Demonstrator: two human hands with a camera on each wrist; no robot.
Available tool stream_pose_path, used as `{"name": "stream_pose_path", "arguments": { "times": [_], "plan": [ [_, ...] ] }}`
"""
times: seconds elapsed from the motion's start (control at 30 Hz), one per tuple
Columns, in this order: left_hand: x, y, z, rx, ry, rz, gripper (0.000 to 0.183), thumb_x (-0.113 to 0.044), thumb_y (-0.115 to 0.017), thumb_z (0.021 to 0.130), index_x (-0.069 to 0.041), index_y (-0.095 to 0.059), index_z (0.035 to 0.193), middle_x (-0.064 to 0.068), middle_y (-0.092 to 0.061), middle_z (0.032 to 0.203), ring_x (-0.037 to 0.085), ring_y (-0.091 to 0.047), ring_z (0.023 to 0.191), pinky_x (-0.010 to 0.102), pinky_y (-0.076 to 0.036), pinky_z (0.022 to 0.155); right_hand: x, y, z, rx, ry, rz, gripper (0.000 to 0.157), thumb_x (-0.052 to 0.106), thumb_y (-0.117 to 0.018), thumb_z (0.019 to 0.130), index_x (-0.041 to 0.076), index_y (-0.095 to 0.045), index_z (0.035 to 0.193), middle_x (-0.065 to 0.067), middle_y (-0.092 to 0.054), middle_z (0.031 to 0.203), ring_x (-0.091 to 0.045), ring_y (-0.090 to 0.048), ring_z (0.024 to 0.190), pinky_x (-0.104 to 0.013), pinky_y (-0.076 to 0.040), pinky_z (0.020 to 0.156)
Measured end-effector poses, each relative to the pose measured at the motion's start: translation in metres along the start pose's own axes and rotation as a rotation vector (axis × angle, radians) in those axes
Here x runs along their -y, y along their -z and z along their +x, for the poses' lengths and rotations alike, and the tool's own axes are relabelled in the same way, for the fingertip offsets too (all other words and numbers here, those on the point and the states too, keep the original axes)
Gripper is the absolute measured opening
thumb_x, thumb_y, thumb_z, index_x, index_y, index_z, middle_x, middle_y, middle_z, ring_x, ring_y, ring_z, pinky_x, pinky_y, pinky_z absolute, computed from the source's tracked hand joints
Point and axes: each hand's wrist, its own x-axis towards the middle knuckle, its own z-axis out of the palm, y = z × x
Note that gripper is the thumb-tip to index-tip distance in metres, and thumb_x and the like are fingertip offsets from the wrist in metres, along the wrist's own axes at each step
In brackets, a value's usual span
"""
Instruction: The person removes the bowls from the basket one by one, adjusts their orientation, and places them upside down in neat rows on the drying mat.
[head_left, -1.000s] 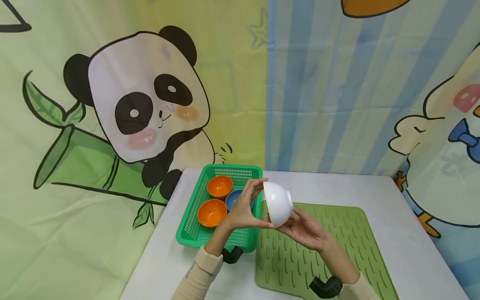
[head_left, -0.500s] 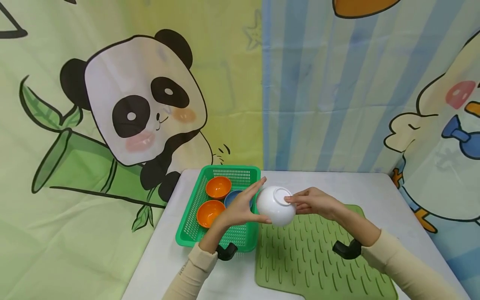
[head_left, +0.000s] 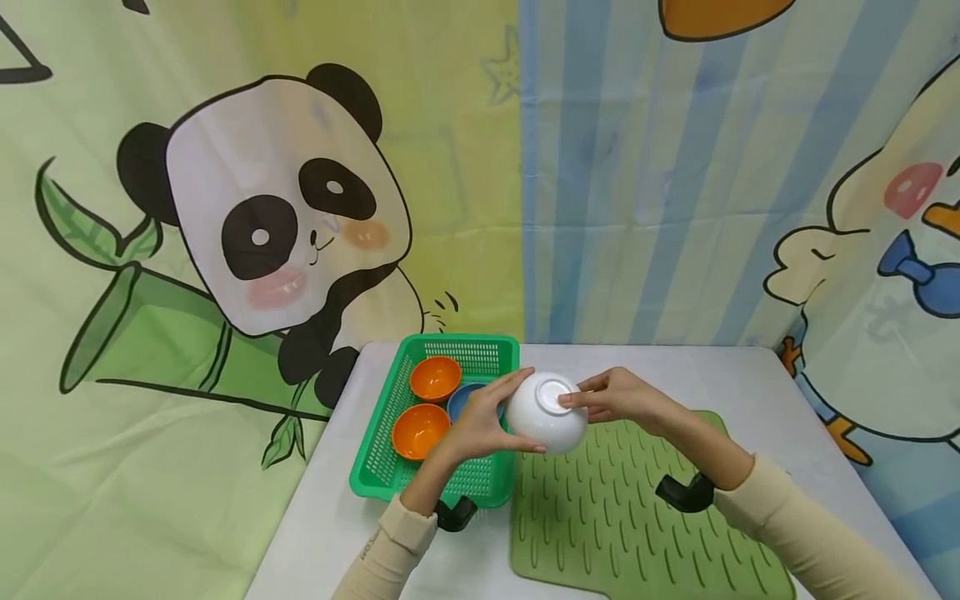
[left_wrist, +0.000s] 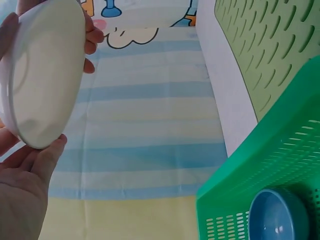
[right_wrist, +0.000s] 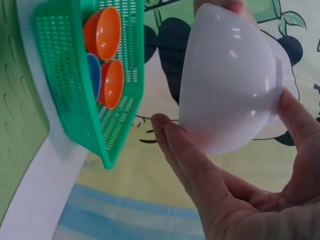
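Both hands hold a white bowl (head_left: 542,429) up in the air between the basket and the mat. Its base ring faces the head camera, so the inside is hidden there; part of the pale inside shows in the left wrist view. My left hand (head_left: 480,423) grips the bowl's left side near the rim, thumb below and fingers above. My right hand (head_left: 626,395) pinches it from the right, with the thumb at the base ring and the fingers along the far side, as the right wrist view shows.
A green basket (head_left: 365,467) at the left holds two orange bowls (head_left: 422,432) and a blue bowl (head_left: 459,403), partly behind my left hand. A green textured mat (head_left: 622,517) lies on the white table (head_left: 810,467). A printed curtain (head_left: 465,167) stands behind.
My right hand has moved from under the bowl, palm up, to its right side with the thumb on the base. The bowl has turned so its base faces the head camera.
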Motion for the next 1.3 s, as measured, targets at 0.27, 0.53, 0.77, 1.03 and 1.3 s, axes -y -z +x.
{"name": "stream_pose_path", "arguments": {
  "times": [0.27,0.53,0.77,1.03,1.3],
  "plan": [
    [0.001,-0.005,0.002,-0.130,-0.020,-0.033,0.091,-0.024,-0.088,0.059,-0.011,-0.043,0.138,0.008,-0.046,0.136,0.021,-0.053,0.115,0.031,-0.050,0.084,-0.005,0.001,-0.003,-0.032,0.315,-0.264,0.086,0.040,-0.064,0.086,-0.003,-0.019,0.145,-0.024,-0.025,0.146,-0.039,-0.028,0.131,-0.053,-0.032,0.100],
    [-0.009,-0.004,-0.003,-0.157,-0.049,-0.131,0.087,-0.019,-0.086,0.063,0.003,-0.042,0.135,0.017,-0.049,0.130,0.026,-0.055,0.112,0.034,-0.049,0.086,-0.029,-0.013,-0.004,-0.110,0.762,-0.223,0.097,0.005,-0.077,0.074,-0.004,-0.012,0.145,-0.024,-0.017,0.148,-0.038,-0.014,0.136,-0.037,-0.023,0.107],
    [-0.010,-0.008,-0.004,-0.146,-0.091,-0.161,0.087,-0.013,-0.086,0.063,0.005,-0.041,0.135,0.018,-0.049,0.130,0.026,-0.055,0.112,0.035,-0.048,0.088,-0.037,-0.020,-0.007,-0.071,0.839,-0.158,0.085,-0.002,-0.076,0.072,-0.011,-0.026,0.140,-0.028,-0.027,0.143,-0.034,-0.029,0.132,-0.025,-0.033,0.102],
    [-0.009,-0.036,-0.006,-0.216,-0.058,-0.153,0.088,-0.007,-0.088,0.058,0.005,-0.044,0.133,0.019,-0.051,0.128,0.026,-0.056,0.110,0.036,-0.050,0.085,-0.063,-0.006,0.000,-0.042,0.852,-0.162,0.082,-0.003,-0.077,0.070,-0.008,-0.033,0.138,-0.025,-0.036,0.140,-0.019,-0.039,0.127,-0.029,-0.039,0.098],
    [0.018,-0.129,-0.010,-0.379,0.001,-0.058,0.090,-0.034,-0.087,0.060,-0.004,-0.046,0.134,0.010,-0.054,0.125,0.018,-0.057,0.107,0.025,-0.051,0.079,-0.132,0.033,0.011,0.192,0.757,-0.079,0.078,-0.005,-0.071,0.077,-0.004,-0.028,0.142,-0.024,-0.030,0.143,-0.017,-0.036,0.130,-0.029,-0.036,0.100]
  ]
}}
